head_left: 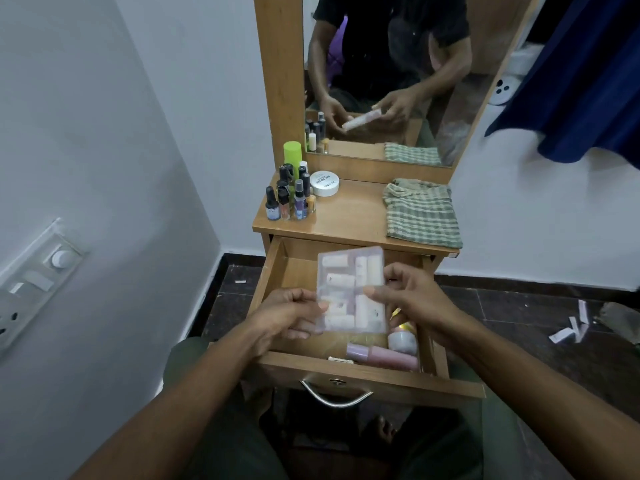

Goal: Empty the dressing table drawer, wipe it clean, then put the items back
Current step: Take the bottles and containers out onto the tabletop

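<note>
Clear plastic box (351,291): gripped at both side edges by left hand (287,315) and right hand (412,299), above open drawer (277,271). Box hides the drawer's middle; pink bottles (382,356) below right fingers; bare drawer floor beyond left fingers.

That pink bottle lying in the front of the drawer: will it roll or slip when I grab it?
The pink bottle lies on its side and looks round, so it may roll if nudged. The white jar beside it and the drawer front would probably stop it. Its surface looks smooth, perhaps slippery. It is probably stiff plastic, and light.
</note>
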